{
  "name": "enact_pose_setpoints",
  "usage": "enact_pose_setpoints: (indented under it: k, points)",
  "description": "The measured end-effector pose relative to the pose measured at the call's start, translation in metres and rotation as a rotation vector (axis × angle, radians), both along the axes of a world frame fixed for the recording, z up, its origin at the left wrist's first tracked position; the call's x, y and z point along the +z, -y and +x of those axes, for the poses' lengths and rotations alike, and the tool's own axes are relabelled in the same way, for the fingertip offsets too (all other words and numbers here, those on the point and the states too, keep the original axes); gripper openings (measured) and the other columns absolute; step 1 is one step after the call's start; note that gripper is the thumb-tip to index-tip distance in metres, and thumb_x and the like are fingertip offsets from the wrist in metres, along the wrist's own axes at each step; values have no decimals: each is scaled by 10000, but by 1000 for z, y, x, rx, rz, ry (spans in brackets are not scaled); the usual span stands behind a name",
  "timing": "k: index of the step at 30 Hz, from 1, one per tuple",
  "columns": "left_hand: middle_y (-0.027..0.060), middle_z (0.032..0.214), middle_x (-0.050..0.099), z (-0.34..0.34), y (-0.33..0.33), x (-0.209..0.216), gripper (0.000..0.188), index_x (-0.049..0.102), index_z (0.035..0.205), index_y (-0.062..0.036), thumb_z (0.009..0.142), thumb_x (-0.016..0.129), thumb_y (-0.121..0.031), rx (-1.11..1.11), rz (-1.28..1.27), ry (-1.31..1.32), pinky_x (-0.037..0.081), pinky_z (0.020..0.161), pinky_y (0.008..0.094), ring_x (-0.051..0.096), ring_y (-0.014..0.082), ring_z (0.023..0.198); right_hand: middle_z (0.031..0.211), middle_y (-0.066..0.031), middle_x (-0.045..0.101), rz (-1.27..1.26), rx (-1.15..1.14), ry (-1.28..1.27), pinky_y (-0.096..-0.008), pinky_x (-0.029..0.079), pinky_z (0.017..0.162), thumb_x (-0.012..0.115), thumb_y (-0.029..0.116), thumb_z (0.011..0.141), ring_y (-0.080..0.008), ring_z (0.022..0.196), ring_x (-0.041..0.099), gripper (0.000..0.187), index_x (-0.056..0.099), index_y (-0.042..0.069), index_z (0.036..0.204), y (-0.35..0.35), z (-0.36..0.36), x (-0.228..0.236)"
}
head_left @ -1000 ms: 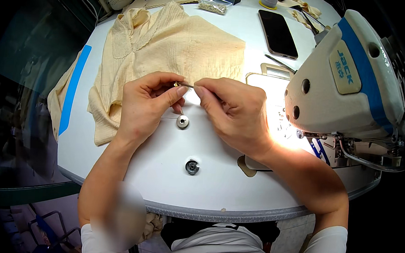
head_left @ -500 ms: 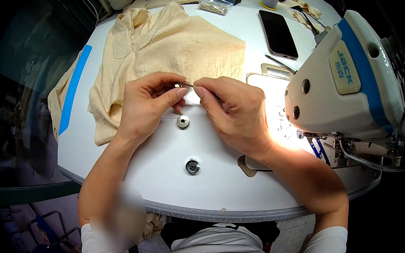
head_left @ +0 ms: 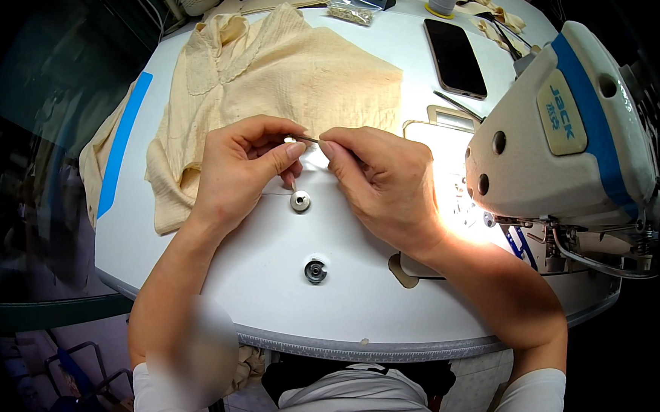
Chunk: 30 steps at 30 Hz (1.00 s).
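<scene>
My left hand [head_left: 234, 162] is closed, thumb and forefinger pinched on a small shiny piece I cannot make out. Facing it, my right hand [head_left: 384, 183] pinches a thin dark metal tool [head_left: 310, 138], whose far end reaches the left fingertips. Just below the left hand's lower fingers sits a silver metal bobbin [head_left: 299, 201] on the white table, with a fine thread beside it. Nearer to me lies a dark round bobbin case [head_left: 315, 271], apart from both hands.
A cream garment [head_left: 277, 74] spreads behind my hands. At the right stands a white and blue sewing machine [head_left: 576, 138] with its lamp lit. A black phone [head_left: 455, 57], a clear bag [head_left: 357, 2] and a thread cone [head_left: 441, 0] lie farther back. Blue tape [head_left: 125, 146] marks the left edge.
Almost nothing differs. The view has shifted very slightly, and both hands keep the same pinch over the bobbin.
</scene>
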<state>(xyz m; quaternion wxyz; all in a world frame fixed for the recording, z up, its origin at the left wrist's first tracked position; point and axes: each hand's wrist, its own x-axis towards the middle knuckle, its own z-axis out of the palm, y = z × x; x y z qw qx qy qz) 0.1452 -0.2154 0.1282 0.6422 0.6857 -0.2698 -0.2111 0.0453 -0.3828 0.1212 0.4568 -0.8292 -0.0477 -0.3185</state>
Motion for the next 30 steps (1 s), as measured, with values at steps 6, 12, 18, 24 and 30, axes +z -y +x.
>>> enact_pose_setpoints:
  k: [6, 12, 18, 24, 30]
  points:
    - [96, 869, 699, 1, -1, -1, 171, 671, 1063, 63, 909, 659, -10, -7, -30, -23, 543, 615, 237, 658, 124, 730, 784, -145, 682, 16, 9, -24, -351, 512, 610, 667, 39, 864, -297, 684, 669, 72, 701, -3, 912, 0, 0, 1]
    - [118, 914, 710, 4, -2, 1, 136, 679, 1034, 50, 926, 629, -17, 25, -32, -28, 547, 635, 255, 661, 141, 743, 777, -153, 672, 8, 11, -36, -355, 509, 612, 663, 46, 865, -307, 682, 661, 66, 695, -4, 894, -1, 0, 0]
    - [102, 913, 715, 3, 1, 2, 114, 691, 985, 43, 934, 627, -36, 122, 86, 115, 528, 622, 234, 647, 114, 726, 756, -170, 660, -35, -11, -116, -371, 503, 606, 641, 74, 883, -326, 670, 650, 96, 693, -7, 874, 0, -1, 2]
    - [55, 810, 684, 7, 2, -1, 98, 693, 936, 36, 919, 635, -42, 188, 76, 204, 504, 587, 218, 615, 82, 688, 753, -170, 671, 3, -72, -202, -388, 506, 616, 623, 76, 893, -329, 657, 653, 102, 687, -2, 907, -2, -2, 3]
    - [74, 914, 705, 25, -2, -8, 118, 705, 1006, 32, 924, 642, -25, 280, 187, 357, 509, 668, 213, 611, 93, 749, 818, -139, 660, -5, -76, -156, -382, 508, 671, 612, 60, 885, -306, 738, 651, 110, 676, 24, 967, 0, -1, -2]
